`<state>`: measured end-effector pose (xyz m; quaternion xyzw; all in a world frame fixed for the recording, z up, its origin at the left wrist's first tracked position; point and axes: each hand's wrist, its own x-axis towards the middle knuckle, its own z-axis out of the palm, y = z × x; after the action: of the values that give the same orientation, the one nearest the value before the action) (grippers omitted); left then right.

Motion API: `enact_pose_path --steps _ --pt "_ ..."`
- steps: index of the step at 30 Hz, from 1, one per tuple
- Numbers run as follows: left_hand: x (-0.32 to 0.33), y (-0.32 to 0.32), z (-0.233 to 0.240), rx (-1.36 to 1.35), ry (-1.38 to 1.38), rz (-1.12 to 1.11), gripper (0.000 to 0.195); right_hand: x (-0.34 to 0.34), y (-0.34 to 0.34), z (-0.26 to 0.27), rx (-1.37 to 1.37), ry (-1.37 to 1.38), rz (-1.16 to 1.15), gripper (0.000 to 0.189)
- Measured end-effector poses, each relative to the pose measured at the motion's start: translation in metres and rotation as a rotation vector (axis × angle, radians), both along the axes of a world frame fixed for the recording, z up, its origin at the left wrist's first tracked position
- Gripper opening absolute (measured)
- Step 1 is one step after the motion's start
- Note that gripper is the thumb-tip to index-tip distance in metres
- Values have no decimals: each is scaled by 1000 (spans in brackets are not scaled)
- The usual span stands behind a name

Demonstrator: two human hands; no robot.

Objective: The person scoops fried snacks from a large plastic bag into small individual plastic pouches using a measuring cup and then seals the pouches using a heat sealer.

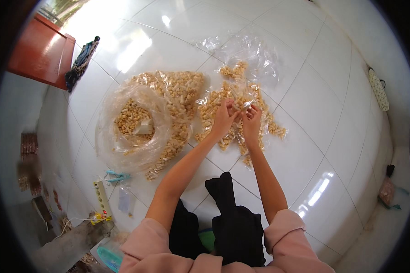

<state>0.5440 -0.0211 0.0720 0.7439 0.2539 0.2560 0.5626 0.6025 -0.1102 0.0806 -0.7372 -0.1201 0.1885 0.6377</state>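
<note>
My left hand (224, 117) and my right hand (251, 119) meet over a pile of small clear plastic packets of yellow snack pieces (212, 111). The fingers of both hands pinch the top of one clear plastic packet (241, 104) with snack pieces inside. To the left lies a large clear plastic bag (181, 92) filled with the same tubular snacks. Its wide mouth stands open, and a pale scoop-like object (143, 127) rests on the snacks inside. Beyond the pile, thin clear plastic bags (259, 58) are spread on the tiles.
Light blue pliers-like tool (118, 176), a power strip (102, 199) and a turquoise basin (109, 257) are at the lower left. A red door panel (42, 51) and a dark cloth bundle (82, 65) stand at the upper left. A wall (379, 44) runs along the right.
</note>
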Motion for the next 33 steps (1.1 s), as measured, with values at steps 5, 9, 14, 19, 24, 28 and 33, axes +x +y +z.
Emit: enact_pose_path --steps 5,9,14,19,24,28,33 --pt "12 -10 -18 411 191 111 50 15 8 -24 -190 -221 3 40" --pt "8 -3 -1 465 209 178 47 19 5 -18 -281 -477 -98 35" --pt "-55 32 41 435 90 105 41 -12 11 29 -152 -440 -146 21" --pt "-157 52 111 378 -9 303 31 -80 62 82 260 -271 82 15" --pt "-290 51 176 379 -148 657 23 -209 118 160 531 -104 518 15" --pt "-398 18 204 221 -229 948 18 -311 138 190 552 -363 770 16" --pt "-522 -26 157 158 -312 1266 18 -417 139 153 323 -338 1275 15"
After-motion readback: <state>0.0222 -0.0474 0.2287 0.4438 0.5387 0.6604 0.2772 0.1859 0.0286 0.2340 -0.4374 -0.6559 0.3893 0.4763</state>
